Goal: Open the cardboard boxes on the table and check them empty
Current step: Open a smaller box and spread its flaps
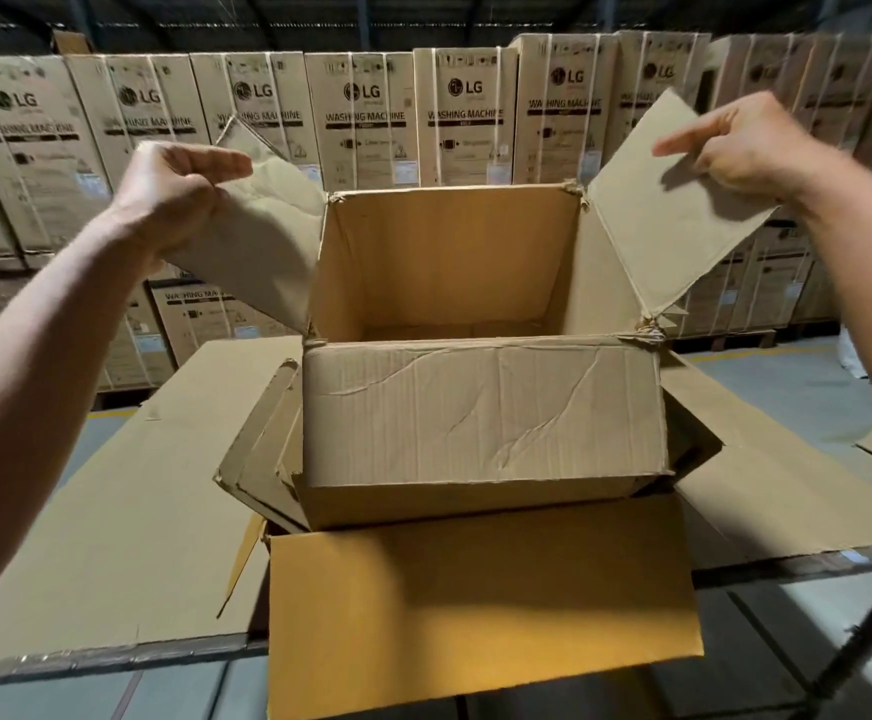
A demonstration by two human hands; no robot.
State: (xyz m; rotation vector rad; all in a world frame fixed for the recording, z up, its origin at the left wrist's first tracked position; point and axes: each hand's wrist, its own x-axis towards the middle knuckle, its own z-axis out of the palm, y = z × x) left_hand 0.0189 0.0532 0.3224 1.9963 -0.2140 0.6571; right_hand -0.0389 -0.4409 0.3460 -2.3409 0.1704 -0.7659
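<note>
1. Head view: a creased brown cardboard box sits at the near edge of the cardboard-covered table, its top open.
2. The left hand pinches the box's left side flap and holds it up and outward.
3. The right hand grips the right side flap, spread wide too.
4. The near flap hangs over the table's front edge; only bare cardboard shows inside.
5. Behind, stacked washing machine cartons form a wall.
</note>
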